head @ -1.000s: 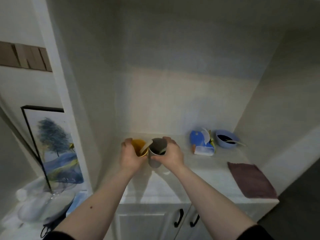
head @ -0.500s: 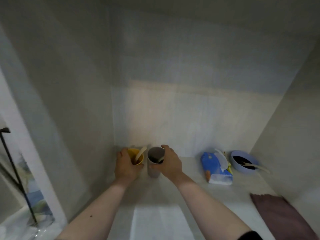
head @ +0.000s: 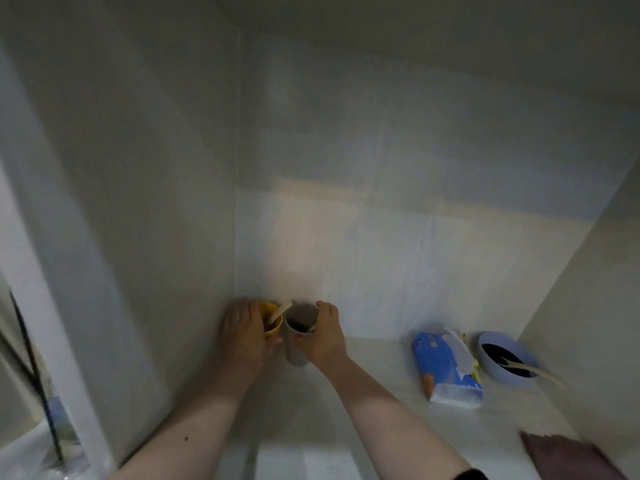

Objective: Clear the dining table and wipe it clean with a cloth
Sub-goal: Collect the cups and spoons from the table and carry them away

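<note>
Yellow plastic cup [head: 273, 323] with a pale spoon stands in the pale desk's [head: 381, 410] back-left corner, the left hand's [head: 244, 341] fingers wrapped round it. Touching it, a grey cup [head: 299, 337] is gripped by the right hand [head: 327, 339]. A maroon cloth [head: 568, 457] lies front-right.

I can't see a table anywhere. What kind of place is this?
Probably a pale sideboard counter in a wall alcove, for cleared dishes: yellow cup, grey cup, blue bowl with spoon, blue tissue pack.
</note>
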Available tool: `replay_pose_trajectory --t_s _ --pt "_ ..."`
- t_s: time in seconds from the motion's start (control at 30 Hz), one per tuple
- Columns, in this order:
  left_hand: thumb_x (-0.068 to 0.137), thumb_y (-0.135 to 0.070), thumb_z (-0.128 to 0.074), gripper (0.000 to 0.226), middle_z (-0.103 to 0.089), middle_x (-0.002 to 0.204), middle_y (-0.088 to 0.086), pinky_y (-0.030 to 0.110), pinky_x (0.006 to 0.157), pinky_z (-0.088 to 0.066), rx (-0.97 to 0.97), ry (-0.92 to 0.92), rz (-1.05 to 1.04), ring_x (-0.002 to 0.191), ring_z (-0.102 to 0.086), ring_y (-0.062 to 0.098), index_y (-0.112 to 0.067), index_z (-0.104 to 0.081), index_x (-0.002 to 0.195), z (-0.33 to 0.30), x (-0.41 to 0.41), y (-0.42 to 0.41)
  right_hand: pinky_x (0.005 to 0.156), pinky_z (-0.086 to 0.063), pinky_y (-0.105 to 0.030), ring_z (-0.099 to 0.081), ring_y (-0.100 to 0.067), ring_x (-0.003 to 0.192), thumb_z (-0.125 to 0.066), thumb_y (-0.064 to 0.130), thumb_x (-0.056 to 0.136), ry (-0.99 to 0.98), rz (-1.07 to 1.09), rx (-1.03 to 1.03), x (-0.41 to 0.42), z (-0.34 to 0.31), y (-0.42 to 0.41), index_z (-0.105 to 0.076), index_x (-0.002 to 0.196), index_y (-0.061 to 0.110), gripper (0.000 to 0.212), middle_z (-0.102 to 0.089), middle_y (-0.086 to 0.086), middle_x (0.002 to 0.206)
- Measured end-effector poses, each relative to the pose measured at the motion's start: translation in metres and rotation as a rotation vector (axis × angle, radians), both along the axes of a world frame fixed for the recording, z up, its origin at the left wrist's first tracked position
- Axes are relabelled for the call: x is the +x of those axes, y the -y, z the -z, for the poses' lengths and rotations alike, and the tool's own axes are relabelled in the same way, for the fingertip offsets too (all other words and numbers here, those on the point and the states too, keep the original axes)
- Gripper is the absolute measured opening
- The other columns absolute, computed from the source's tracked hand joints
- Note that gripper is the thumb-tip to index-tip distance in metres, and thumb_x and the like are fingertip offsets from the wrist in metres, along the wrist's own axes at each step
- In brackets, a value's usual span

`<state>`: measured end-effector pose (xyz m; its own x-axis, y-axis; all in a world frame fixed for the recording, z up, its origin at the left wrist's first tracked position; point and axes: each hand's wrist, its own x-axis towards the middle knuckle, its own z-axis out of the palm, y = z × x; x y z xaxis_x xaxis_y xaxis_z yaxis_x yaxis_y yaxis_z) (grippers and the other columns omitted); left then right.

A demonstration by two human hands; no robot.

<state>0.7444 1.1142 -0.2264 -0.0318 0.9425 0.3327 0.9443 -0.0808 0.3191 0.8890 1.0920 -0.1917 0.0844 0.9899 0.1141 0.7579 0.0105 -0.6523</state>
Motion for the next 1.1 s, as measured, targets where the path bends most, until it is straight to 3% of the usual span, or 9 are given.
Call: replay_pose_trajectory --t_s 0.17,0.3,0.37,0.47,0.57,0.77,0.87,0.97,1.1 --pt "0.031 -0.038 -0.093 0.087 -0.067 0.105 0.024 0.050 0.086 -0.053 -0.023 -0.143 0.031 0.097 -0.065 0.039 0.002 -0.066 0.104 0.007 -0.003 -0.018 0.103 -0.033 -0.022 -0.039 -0.021 0.129 -0.066 0.023 0.083 -0.021 -0.044 -0.033 -0.004 -0.001 -0.006 -0.027 0.142 0.007 0.072 -0.029 -0.010 0.144" --pt "0.071 -0.043 -0.074 0.087 -0.039 0.144 0.021 0.044 0.114 -0.023 -0.068 -0.144 0.043 0.135 -0.036 0.035 -0.003 -0.038 0.139 -0.002 0.000 -0.011 0.111 -0.026 -0.028 -0.024 -0.022 0.142 -0.061 0.023 0.088 0.043 -0.079 -0.058 -0.003 -0.001 -0.009 -0.014 0.149 0.011 0.078 -0.012 -0.006 0.156" --pt "0.080 -0.046 -0.063 0.085 -0.026 0.152 0.016 0.041 0.116 -0.011 -0.061 -0.121 0.021 0.141 -0.022 0.031 -0.007 -0.023 0.145 -0.004 0.000 -0.007 0.115 -0.025 -0.036 -0.018 -0.022 0.144 -0.061 0.025 0.087 0.083 -0.054 -0.059 -0.004 -0.001 -0.010 -0.010 0.150 0.015 0.082 -0.007 -0.005 0.159" --pt "0.080 -0.044 -0.063 0.085 -0.026 0.152 0.015 0.040 0.116 -0.012 -0.058 -0.064 0.005 0.141 -0.022 0.031 -0.007 -0.022 0.145 -0.009 0.001 0.000 0.119 -0.009 -0.044 -0.003 -0.027 0.147 -0.056 0.031 0.090 0.154 -0.040 -0.052 -0.004 -0.002 -0.007 -0.004 0.151 0.020 0.080 0.002 -0.002 0.160" --pt "0.080 -0.043 -0.063 0.078 -0.035 0.145 0.012 0.038 0.114 -0.019 -0.034 -0.028 -0.021 0.135 -0.031 0.030 -0.009 -0.029 0.141 -0.016 0.004 0.013 0.118 0.001 -0.040 0.005 -0.028 0.147 -0.052 0.036 0.093 0.208 -0.068 0.052 -0.002 -0.004 0.000 -0.007 0.151 0.017 0.076 0.002 -0.003 0.160" --pt "0.086 -0.023 -0.055 0.043 -0.049 0.132 0.012 0.033 0.097 -0.037 -0.053 0.168 -0.045 0.120 -0.046 0.029 -0.012 -0.046 0.127 -0.034 0.016 0.039 0.118 -0.002 -0.030 -0.012 -0.028 0.146 -0.054 0.019 0.092 0.183 -0.244 0.207 -0.003 -0.012 0.020 -0.025 0.146 0.002 0.063 -0.021 -0.015 0.155" --pt "0.086 -0.011 -0.051 0.042 -0.050 0.134 0.015 0.033 0.099 -0.037 -0.032 0.292 -0.053 0.121 -0.047 0.032 -0.008 -0.049 0.128 -0.046 0.022 0.060 0.117 -0.022 -0.037 -0.034 -0.031 0.135 -0.058 0.012 0.084 0.149 -0.327 0.223 -0.005 -0.018 0.032 -0.043 0.136 0.000 0.055 -0.042 -0.019 0.142" --pt "0.087 -0.001 -0.046 0.033 -0.058 0.126 0.018 0.031 0.099 -0.038 0.071 0.497 -0.066 0.118 -0.053 0.034 -0.006 -0.061 0.116 -0.055 0.022 0.087 0.100 -0.043 -0.038 -0.053 -0.032 0.115 -0.058 0.011 0.076 0.012 -0.315 0.220 -0.014 -0.017 0.044 -0.057 0.120 0.007 0.044 -0.059 -0.016 0.120" --pt "0.079 -0.008 -0.040 0.035 -0.066 0.106 0.020 0.032 0.086 -0.046 0.174 0.553 -0.110 0.100 -0.062 0.032 -0.001 -0.065 0.102 -0.056 0.008 0.140 0.097 -0.044 -0.036 -0.057 -0.029 0.110 -0.057 0.004 0.081 -0.148 -0.297 0.238 -0.034 -0.022 0.074 -0.061 0.116 0.008 0.035 -0.062 -0.014 0.118"
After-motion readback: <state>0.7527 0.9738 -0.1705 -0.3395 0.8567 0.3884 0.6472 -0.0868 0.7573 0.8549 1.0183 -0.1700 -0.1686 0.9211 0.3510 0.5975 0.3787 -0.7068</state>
